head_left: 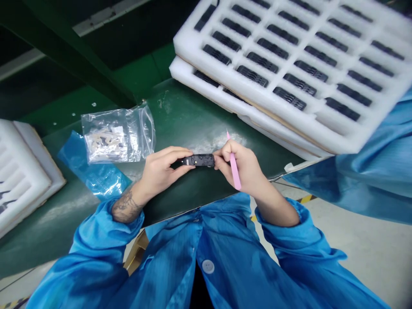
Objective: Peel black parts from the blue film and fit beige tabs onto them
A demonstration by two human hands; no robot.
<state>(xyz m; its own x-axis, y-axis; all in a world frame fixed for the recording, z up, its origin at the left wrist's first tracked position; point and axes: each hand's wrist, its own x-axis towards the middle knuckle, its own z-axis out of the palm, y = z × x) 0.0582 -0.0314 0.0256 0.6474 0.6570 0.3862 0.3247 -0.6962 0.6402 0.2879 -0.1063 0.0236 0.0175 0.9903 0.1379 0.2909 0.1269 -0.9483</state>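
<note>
My left hand (165, 169) is closed on the left end of a small black plastic part (203, 160), thumb below and fingers above. The part lies level, its inner side with tiny fittings facing up. My right hand (241, 165) grips pink tweezers (234, 171), whose thin tip points away from me. Its thumb and fingertip also touch the right end of the black part. What lies between those fingertips is too small to make out.
On the green table (180, 113), a clear zip bag (117, 135) of small pieces overlaps a blue plastic bag (96, 171). Stacked white foam trays (193, 36) with rows of black parts stand at the back right. More foam trays (35, 150) are at left. Blue cloth (350, 184) hangs at right.
</note>
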